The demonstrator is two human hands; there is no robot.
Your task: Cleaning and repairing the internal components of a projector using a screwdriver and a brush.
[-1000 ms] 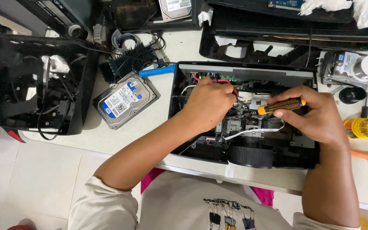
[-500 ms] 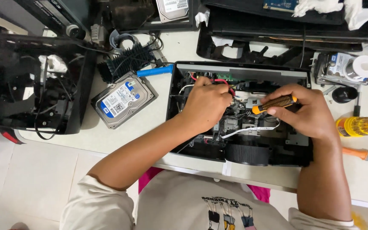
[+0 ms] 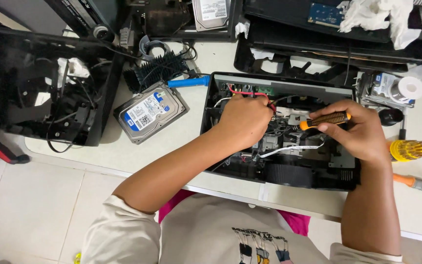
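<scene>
An electronics repair workshop: the pale surface [image 3: 191,142] is crowded with opened black plastic device casings [image 3: 279,132], bare silver hard drives [image 3: 150,112], a finned black heatsink [image 3: 155,71] and orange-handled screwdrivers [image 3: 409,181].

One camera alone recorded the scene — worn on the person's head and aimed almost straight down. It sat close, so the forearms rose from the bottom edge and the left hand [image 3: 242,120] and right hand [image 3: 362,129] fell near the middle, over the opened black plastic device casing [image 3: 279,161]. The pale worktop [image 3: 181,142] filled most of the frame; pale tiled floor [image 3: 30,205] showed at lower left — no second view overlapped it.
</scene>
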